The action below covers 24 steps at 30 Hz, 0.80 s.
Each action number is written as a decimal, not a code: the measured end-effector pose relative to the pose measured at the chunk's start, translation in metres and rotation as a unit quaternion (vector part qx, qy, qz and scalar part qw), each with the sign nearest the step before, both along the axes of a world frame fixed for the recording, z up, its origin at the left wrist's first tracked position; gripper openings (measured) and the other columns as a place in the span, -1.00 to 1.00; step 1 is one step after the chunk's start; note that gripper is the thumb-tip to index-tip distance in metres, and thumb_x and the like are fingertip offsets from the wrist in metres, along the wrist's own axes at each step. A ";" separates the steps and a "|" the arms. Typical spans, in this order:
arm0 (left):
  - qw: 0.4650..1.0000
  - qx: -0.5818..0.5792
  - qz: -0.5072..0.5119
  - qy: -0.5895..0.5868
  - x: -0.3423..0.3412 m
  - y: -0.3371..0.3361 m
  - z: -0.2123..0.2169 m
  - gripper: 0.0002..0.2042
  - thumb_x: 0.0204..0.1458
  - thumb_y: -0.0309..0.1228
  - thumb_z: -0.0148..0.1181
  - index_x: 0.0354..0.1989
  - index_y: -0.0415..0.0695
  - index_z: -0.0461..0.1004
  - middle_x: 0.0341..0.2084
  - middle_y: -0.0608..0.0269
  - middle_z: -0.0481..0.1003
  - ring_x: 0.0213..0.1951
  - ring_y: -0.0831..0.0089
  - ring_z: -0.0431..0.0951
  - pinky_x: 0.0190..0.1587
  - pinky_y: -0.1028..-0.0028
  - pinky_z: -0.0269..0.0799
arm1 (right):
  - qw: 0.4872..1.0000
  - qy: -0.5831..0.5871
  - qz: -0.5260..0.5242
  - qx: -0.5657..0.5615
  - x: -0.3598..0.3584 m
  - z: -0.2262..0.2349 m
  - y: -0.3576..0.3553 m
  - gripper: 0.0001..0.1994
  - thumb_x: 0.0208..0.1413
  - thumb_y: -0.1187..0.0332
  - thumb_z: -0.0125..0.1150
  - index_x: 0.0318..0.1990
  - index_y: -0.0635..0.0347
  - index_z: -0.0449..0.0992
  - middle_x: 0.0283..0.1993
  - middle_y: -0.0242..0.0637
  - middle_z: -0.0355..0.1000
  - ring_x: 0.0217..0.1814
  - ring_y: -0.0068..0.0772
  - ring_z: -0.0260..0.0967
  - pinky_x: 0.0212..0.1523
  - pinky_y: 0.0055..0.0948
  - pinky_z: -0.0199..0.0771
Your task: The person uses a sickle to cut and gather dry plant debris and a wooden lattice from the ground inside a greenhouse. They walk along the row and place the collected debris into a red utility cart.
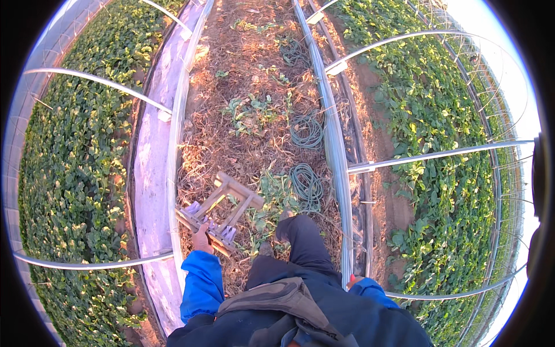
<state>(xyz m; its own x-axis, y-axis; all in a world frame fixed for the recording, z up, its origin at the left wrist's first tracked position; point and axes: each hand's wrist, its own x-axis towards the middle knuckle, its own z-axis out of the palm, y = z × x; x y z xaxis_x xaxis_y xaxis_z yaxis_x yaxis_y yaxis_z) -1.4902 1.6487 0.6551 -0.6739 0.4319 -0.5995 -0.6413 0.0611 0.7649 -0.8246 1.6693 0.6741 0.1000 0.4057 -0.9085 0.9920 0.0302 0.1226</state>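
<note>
My left hand is closed on the edge of a small wooden stool, carried low beside my left leg. The stool is tilted, with its legs and crossbar pointing away from me. Pale purple strips of cloth or tape are wrapped around its board. At my right side, my right hand hangs by the rail, mostly covered by the blue sleeve. A small red thing shows at its fingers; its kind is too small to tell.
Dry stalks and wilted leaves cover the path. Coiled green hose lies along its right side, near my foot. Long rails border the path, with white curved hoops reaching over leafy green crop beds on both sides.
</note>
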 end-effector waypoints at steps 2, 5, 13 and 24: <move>0.957 -0.177 -0.046 0.226 -0.009 0.020 -0.018 -0.26 -0.28 -0.40 0.45 0.16 -0.39 0.30 -0.04 -0.03 0.52 -0.03 0.11 0.55 0.00 0.26 0.48 | 0.998 -0.033 -0.044 -0.030 -0.004 0.023 -0.002 -0.50 0.06 -0.05 0.10 -0.09 0.22 0.59 -0.08 0.11 0.51 0.04 0.12 0.46 0.02 -0.08 0.42; 0.812 -0.384 -0.261 0.355 -0.006 0.062 -0.031 -0.03 -0.44 -0.26 0.54 0.22 -0.42 0.19 -0.02 -0.17 0.49 -0.02 0.00 0.54 0.04 0.23 0.47 | 0.986 -0.071 -0.151 -0.027 -0.010 0.001 0.005 -0.50 0.05 -0.06 0.12 -0.11 0.22 0.60 -0.10 0.11 0.52 0.02 0.11 0.47 0.01 -0.07 0.43; 0.645 -0.580 -0.479 0.134 -0.067 0.054 -0.031 -0.24 -0.43 -0.09 0.57 -0.11 -0.39 0.40 -0.35 -0.11 0.57 -0.27 0.04 0.62 -0.13 0.21 0.54 | 0.918 0.165 -0.338 0.123 -0.186 -0.035 0.307 -0.69 0.00 0.16 0.11 -0.28 0.24 0.57 -0.42 0.00 0.54 -0.27 0.02 0.55 -0.24 -0.07 0.48; 0.700 -0.553 -0.445 0.079 -0.096 0.251 -0.016 -0.15 -0.45 0.05 0.51 -0.09 -0.47 0.43 -0.24 -0.21 0.56 -0.15 0.04 0.61 -0.09 0.21 0.54 | 0.903 0.225 -0.184 0.317 -0.370 0.001 0.675 -0.67 -0.07 0.25 0.15 -0.15 0.24 0.50 -0.22 0.11 0.52 -0.12 0.21 0.47 -0.08 0.02 0.41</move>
